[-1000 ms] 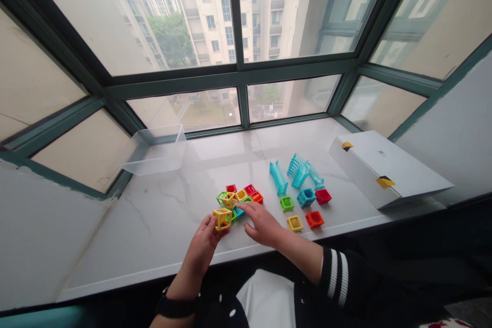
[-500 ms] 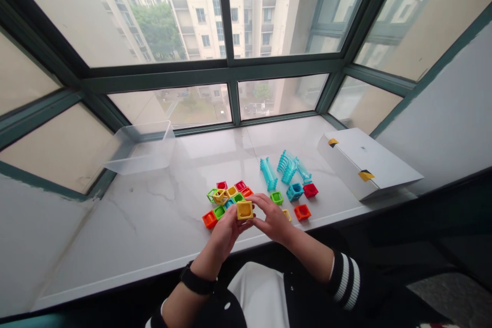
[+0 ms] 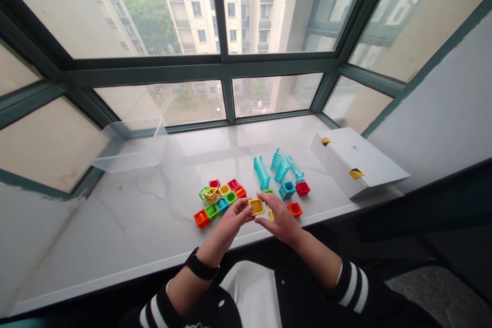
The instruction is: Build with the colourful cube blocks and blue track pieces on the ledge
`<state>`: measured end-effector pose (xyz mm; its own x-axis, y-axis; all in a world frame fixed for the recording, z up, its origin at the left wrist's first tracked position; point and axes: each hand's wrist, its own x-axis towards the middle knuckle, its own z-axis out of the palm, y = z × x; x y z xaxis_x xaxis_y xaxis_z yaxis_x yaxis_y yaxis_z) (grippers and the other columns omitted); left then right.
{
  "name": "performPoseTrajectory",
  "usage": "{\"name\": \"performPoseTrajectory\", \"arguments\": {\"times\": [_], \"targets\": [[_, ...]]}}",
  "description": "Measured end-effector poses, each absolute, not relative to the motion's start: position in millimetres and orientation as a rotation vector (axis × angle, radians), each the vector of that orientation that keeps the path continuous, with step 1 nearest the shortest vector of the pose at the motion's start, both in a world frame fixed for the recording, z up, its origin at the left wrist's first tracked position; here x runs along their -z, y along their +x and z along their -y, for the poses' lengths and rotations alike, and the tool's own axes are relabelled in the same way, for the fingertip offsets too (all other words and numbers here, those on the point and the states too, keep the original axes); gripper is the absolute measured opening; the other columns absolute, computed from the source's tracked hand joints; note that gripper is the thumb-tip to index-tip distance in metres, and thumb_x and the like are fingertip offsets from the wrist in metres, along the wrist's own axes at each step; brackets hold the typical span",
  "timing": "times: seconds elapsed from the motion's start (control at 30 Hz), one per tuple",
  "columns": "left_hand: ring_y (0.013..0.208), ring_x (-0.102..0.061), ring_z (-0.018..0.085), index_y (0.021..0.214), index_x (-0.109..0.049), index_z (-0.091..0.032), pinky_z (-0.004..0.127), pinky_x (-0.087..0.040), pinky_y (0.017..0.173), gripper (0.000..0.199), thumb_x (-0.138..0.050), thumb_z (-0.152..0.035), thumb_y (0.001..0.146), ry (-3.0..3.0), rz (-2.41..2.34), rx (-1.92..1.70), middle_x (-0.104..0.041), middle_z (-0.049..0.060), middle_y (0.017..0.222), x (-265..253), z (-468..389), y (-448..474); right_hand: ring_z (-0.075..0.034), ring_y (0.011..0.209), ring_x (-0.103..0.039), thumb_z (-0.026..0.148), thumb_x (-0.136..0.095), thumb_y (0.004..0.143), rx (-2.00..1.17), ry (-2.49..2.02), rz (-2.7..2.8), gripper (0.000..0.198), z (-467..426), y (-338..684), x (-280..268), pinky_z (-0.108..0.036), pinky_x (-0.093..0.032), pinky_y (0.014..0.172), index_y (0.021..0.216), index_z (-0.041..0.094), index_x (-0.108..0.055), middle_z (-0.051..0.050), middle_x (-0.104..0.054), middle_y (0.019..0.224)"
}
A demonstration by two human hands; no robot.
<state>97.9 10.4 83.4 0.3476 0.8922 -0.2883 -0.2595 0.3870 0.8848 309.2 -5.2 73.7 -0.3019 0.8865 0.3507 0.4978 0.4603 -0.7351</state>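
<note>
My left hand (image 3: 233, 218) is closed on a yellow cube block (image 3: 256, 207) with a hollowed face, gripped between thumb and fingers above the ledge's front edge. Around the block's right side is my right hand (image 3: 283, 219), its thumb and fingers spread apart; whether its fingertips touch the block cannot be told. Just beyond my left hand lies a cluster of coloured cube blocks, among them a blue one (image 3: 222, 205), a green one (image 3: 212, 211) and an orange one (image 3: 201, 218). A second yellow block (image 3: 271, 214) is partly hidden behind my right hand.
Clear turquoise track pieces (image 3: 262, 172) lie further back, with a blue block (image 3: 287, 189), a red block (image 3: 302, 188) and an orange block (image 3: 295, 209) nearby. A clear plastic bin (image 3: 130, 159) stands at left. On the right is a white box (image 3: 361, 161) below the window.
The yellow block has moved right, away from the cluster, and turned slightly in my left hand. My right hand's fingers are spread around it. The whole view has shifted a little.
</note>
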Motion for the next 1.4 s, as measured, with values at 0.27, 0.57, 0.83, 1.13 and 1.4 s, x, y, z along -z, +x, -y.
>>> {"name": "performPoseTrajectory", "arguments": {"times": [0.27,0.57,0.83,1.13,1.4], "targets": [[0.116,-0.069,0.029,0.116,-0.068,-0.019,0.038,-0.057,0.095,0.054,-0.088,-0.054,0.080,0.820,-0.900,-0.850,-0.071,0.013,0.121,-75.4,-11.3,119.4,-0.035,0.137,-0.057,0.036,-0.069,0.096,-0.559,-1.284,1.915,0.073,6.7,310.7,-62.2,-0.057,-0.048,0.117,0.163,0.027,-0.041,-0.016,-0.062,0.145],[0.111,-0.070,0.027,0.133,-0.069,-0.022,0.040,-0.056,0.097,0.064,-0.090,-0.047,0.079,0.981,-0.809,-0.763,-0.071,0.013,0.129,-64.3,-10.5,121.1,-0.034,0.137,-0.060,0.035,-0.067,0.097,-0.629,-1.340,1.901,0.072,8.7,331.2,-57.5,-0.056,-0.050,0.116,0.164,0.026,-0.041,-0.015,-0.064,0.148],[0.106,-0.069,0.028,0.136,-0.069,-0.022,0.044,-0.057,0.093,0.063,-0.089,-0.031,0.077,1.358,-0.933,-0.788,-0.073,0.014,0.121,-50.6,-15.5,126.1,-0.030,0.120,-0.070,0.029,-0.067,0.095,-0.725,-1.336,1.858,0.062,7.5,359.9,-57.8,-0.051,-0.057,0.108,0.155,0.029,-0.054,-0.011,-0.069,0.140],[0.116,-0.067,0.031,0.130,-0.065,-0.025,0.047,-0.055,0.102,0.056,-0.088,-0.033,0.080,1.967,-1.007,-0.728,-0.068,0.012,0.128,-25.1,-20.4,143.0,-0.030,0.125,-0.066,0.036,-0.071,0.095,-0.618,-1.386,1.795,0.050,8.1,398.3,-60.1,-0.049,-0.054,0.111,0.144,0.028,-0.061,-0.010,-0.068,0.134],[0.114,-0.070,0.030,0.133,-0.059,-0.024,0.048,-0.056,0.101,0.059,-0.086,-0.036,0.082,2.035,-1.064,-0.685,-0.070,0.011,0.128,10.5,-17.6,160.6,-0.028,0.117,-0.067,0.021,-0.069,0.091,-0.648,-1.410,1.848,0.048,14.7,394.1,-51.3,-0.048,-0.055,0.108,0.138,0.029,-0.064,-0.009,-0.066,0.126]]}}
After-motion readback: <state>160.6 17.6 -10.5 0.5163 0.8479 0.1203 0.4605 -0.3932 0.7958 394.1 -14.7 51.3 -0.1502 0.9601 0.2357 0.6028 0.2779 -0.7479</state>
